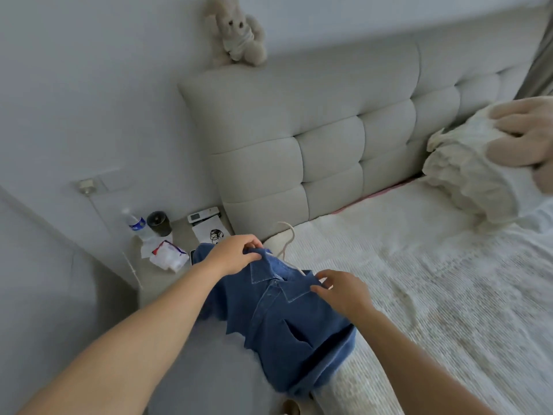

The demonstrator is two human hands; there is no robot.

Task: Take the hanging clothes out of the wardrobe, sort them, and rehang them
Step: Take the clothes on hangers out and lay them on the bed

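A blue denim shirt point(281, 330) with a collar hangs over the near left corner of the bed point(419, 280), still on a pale hanger point(288, 235) whose hook sticks up behind the collar. My left hand point(236, 254) pinches the shirt's left shoulder near the collar. My right hand point(341, 290) grips the right shoulder and collar edge. The lower part of the shirt drapes down off the mattress side.
A nightstand point(179, 235) to the left carries a water bottle, a dark cup, a remote, cables and a tissue pack. The padded headboard point(329, 139) stands behind, with a plush bear point(236, 31) on top. A frilled pillow and plush toy point(493, 157) lie at the right.
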